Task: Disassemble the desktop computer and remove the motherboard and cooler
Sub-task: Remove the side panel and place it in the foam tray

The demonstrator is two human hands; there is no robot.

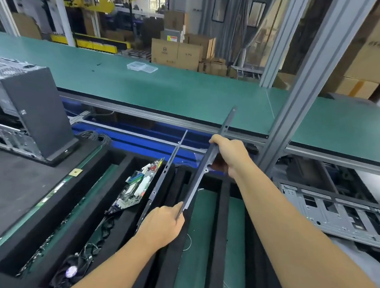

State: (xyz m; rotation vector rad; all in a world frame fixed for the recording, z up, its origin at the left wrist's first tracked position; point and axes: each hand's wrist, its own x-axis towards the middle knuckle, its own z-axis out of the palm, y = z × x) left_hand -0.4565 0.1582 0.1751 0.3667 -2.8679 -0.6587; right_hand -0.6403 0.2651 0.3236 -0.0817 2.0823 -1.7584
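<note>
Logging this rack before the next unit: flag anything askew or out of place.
The motherboard leans askew in its slot of the foam rack, tipped toward the neighbouring side panel rather than upright. The cooler lies nearer, wires trailing loose. The held side panel is not slotted yet. Nothing looks spilled or broken.

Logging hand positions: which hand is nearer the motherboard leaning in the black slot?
Left. The left hand is just below-right of the motherboard; the right hand is farther right, up the panel.

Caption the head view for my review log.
Left hand and right hand hold a grey metal panel edge-on above black storage slots; motherboard and cooler lie in them.
</note>
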